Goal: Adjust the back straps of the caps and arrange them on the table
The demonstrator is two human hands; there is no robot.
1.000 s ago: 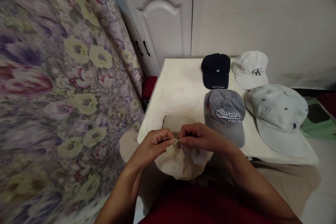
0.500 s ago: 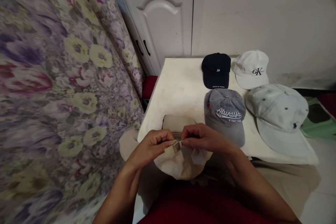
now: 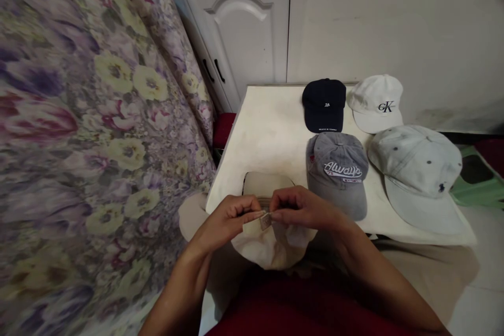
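A cream baseball cap [image 3: 271, 252] lies at the table's front edge, its brim pointing away from me and its crown toward me. My left hand [image 3: 232, 218] pinches the cap's back strap near the buckle [image 3: 265, 221]. From the other side my right hand [image 3: 301, 207] pinches the strap's other end right beside the buckle. The fingers of both hands are closed, and their tips nearly meet. Just right of my right hand sits a grey cap [image 3: 336, 168] with "Always" lettering. Whether the strap end is inside the buckle is too small to tell.
Behind the grey cap stand a navy cap [image 3: 324, 105] and a white cap [image 3: 377, 104]. A large pale grey cap [image 3: 419, 173] rests at the table's right end. The table [image 3: 263, 121] has a cream cloth. A floral curtain [image 3: 98, 142] hangs at left; a white cupboard [image 3: 240, 26] stands behind.
My right hand has shifted slightly left, bringing its fingertips closer to the buckle and my left hand. The other caps stay in place.
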